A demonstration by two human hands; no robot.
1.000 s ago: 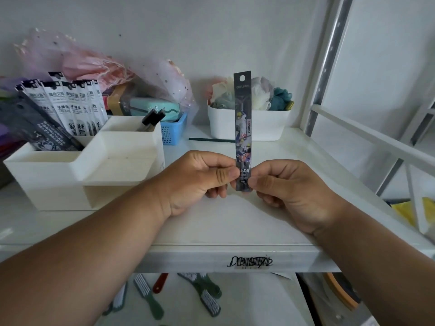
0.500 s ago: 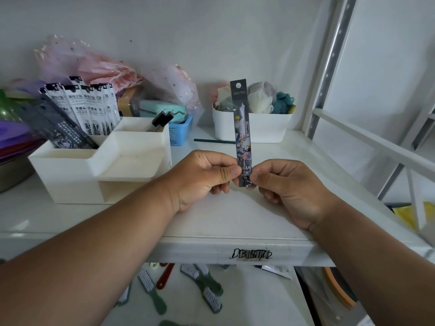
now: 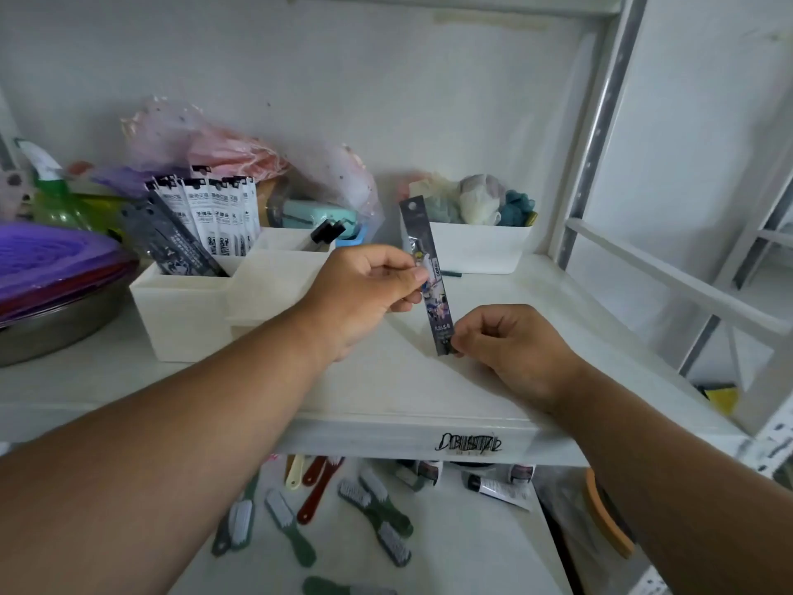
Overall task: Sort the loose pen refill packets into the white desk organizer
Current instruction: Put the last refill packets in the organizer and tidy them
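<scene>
A long dark refill packet (image 3: 433, 294) stands nearly upright above the white shelf. My left hand (image 3: 364, 285) pinches it near its middle, and my right hand (image 3: 510, 341) pinches its bottom end. The white desk organizer (image 3: 184, 311) sits to the left of both hands. Its back left compartment holds several white refill packets (image 3: 219, 216) and a few dark ones (image 3: 171, 242), all leaning. A black-capped pen (image 3: 324, 234) stands in its back right compartment.
A white bin (image 3: 476, 246) with soft items stands behind the packet. A steel bowl with a purple lid (image 3: 47, 302) is at far left. Pink bags sit behind the organizer. White rack rails (image 3: 669, 272) run along the right. Brushes (image 3: 377, 504) lie on the lower shelf.
My left hand slid up the packet from its bottom end to its middle and moved toward the organizer. The packet tilted slightly left. The camera view shifted, showing more of the left side.
</scene>
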